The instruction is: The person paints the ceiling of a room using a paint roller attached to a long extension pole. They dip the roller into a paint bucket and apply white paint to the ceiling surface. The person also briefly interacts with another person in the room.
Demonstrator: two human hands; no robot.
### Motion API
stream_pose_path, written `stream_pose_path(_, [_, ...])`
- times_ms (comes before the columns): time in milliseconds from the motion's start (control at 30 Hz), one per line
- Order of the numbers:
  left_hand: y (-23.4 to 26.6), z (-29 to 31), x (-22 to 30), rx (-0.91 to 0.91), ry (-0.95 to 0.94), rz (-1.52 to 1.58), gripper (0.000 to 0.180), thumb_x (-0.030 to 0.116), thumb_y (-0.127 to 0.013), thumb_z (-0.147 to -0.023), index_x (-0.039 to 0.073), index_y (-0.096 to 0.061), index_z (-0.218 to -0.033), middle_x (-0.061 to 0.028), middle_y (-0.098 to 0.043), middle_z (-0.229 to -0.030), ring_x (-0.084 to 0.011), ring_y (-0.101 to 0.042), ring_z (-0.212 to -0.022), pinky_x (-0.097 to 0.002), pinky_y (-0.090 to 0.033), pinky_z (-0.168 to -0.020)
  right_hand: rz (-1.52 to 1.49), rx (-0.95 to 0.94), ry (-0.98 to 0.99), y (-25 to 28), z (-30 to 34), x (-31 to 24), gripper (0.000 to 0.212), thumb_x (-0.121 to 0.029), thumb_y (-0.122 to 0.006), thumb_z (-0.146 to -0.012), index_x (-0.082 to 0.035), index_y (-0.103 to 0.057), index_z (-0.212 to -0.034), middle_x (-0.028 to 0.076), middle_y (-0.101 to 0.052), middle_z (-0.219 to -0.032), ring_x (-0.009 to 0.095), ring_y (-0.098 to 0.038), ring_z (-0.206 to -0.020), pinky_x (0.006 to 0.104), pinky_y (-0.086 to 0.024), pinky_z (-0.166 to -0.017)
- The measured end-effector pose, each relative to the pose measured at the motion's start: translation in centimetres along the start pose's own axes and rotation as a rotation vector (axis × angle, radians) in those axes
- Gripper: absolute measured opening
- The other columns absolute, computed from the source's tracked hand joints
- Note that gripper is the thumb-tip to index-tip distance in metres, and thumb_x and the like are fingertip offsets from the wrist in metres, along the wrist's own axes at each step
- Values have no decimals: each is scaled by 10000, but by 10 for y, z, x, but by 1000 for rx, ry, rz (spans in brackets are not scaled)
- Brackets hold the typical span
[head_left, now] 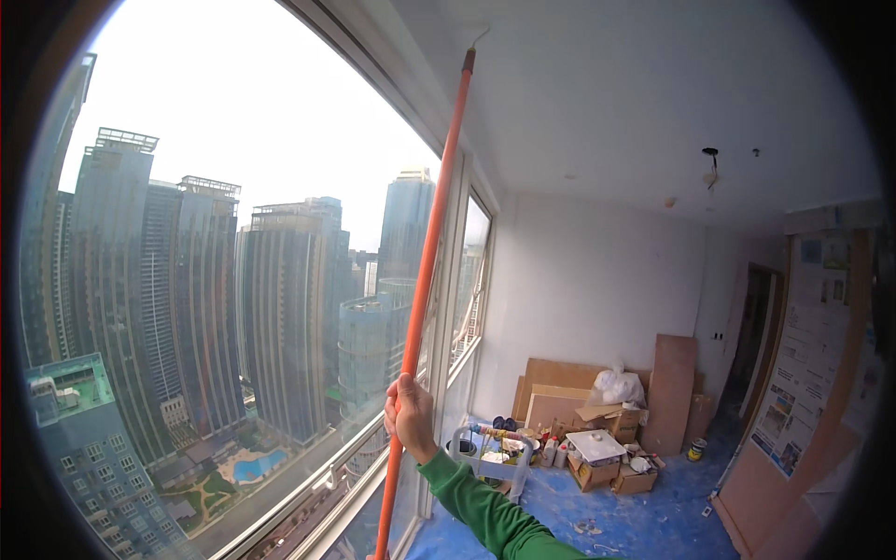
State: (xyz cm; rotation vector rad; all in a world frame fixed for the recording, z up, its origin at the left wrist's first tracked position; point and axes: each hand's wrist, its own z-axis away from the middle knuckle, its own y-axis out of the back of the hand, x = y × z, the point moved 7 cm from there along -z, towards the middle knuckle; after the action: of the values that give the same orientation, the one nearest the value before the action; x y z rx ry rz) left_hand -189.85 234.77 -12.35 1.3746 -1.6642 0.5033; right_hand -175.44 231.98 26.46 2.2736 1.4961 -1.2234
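Note:
My right hand (411, 417), in a green sleeve, is closed round a long orange extension pole (425, 271). The pole slants up past the window, from the lower edge of the view to the white ceiling. From its dark upper end a thin bent wire (481, 37) reaches the ceiling; whatever it carries cannot be made out against the white. My left hand is out of view, and so is the pole's lower end.
Left of the pole a large window (308, 523) overlooks towers. A plastic bin (518, 467), cardboard boxes (635, 481) and boards (668, 392) stand on blue floor sheeting (597, 523). Wires (712, 173) hang from the ceiling. Paper (805, 345) covers a panel at right.

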Motion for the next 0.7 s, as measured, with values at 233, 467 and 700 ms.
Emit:
stream_pose_path(233, [-2, 17, -1, -112, 7, 71, 184, 206, -546, -926, 44, -601, -859, -228, -533, -719, -384, -530, -669, -472, -411, -621, 18, -25, 20, -15, 37, -3, 395, -419, -413, -1018, -68, -485, -852, -28, -397, -527, 44, -352, -377, 215, -300, -342])
stream_pose_path(467, [-7, 27, -1, -200, 4, 103, 168, 200, -528, -923, 53, -599, -960, -248, -548, -775, -389, -551, -721, -468, -421, -665, 72, -46, 43, -30, 69, -11, 363, -382, -419, -1026, -67, -500, -863, -40, -397, -539, 31, -354, -402, 201, -290, -365])
stream_pose_path(700, [-16, 37, -5, -271, 5, 117, 213, 193, -510, -919, 61, -597, -1062, -267, -563, -831, -393, -572, -774, -463, -432, -708, 57, -25, 7, -14, 87, -15, 349, -375, -419, -1028, -71, -511, -881, -44, -396, -552, 24, -351, -419, 191, -281, -378])
